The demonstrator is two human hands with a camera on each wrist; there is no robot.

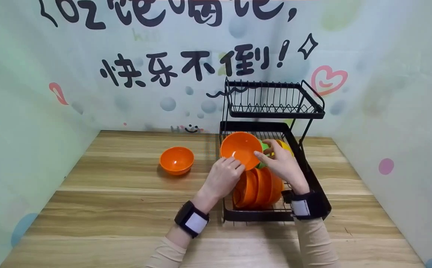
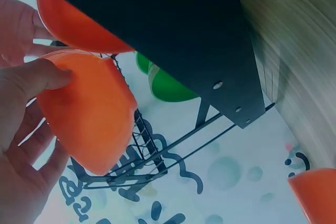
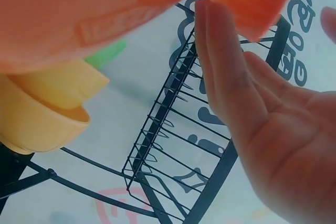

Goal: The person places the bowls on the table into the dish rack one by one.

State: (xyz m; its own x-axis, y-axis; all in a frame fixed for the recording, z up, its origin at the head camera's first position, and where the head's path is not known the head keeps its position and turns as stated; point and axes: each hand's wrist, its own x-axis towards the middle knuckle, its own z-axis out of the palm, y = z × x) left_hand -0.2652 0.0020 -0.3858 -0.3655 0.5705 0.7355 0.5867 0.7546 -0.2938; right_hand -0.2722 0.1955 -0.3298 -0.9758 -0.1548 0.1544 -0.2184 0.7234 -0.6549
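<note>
My left hand (image 1: pixel 226 175) pinches the rim of an orange bowl (image 1: pixel 238 145), its open side showing in the head view. In the left wrist view the thumb (image 2: pixel 50 74) presses on one side of that bowl and the fingers lie behind it. My right hand (image 1: pixel 282 163) is at the bowl's right edge; its fingers (image 3: pixel 223 51) are fairly straight, with tips right at the orange bowl in the right wrist view. Below, several orange bowls (image 1: pixel 264 190) stand on edge in a row in the black dish rack (image 1: pixel 260 215). Yellow bowls (image 3: pixel 47 108) and green bowls (image 2: pixel 170 85) are behind, partly hidden.
Another orange bowl (image 1: pixel 176 160) sits upright on the wooden table (image 1: pixel 126 208), left of the rack. Above the rack's rear is a raised wire tier (image 1: pixel 271 100). A printed cloth backdrop (image 1: pixel 156 100) hangs behind and along both sides.
</note>
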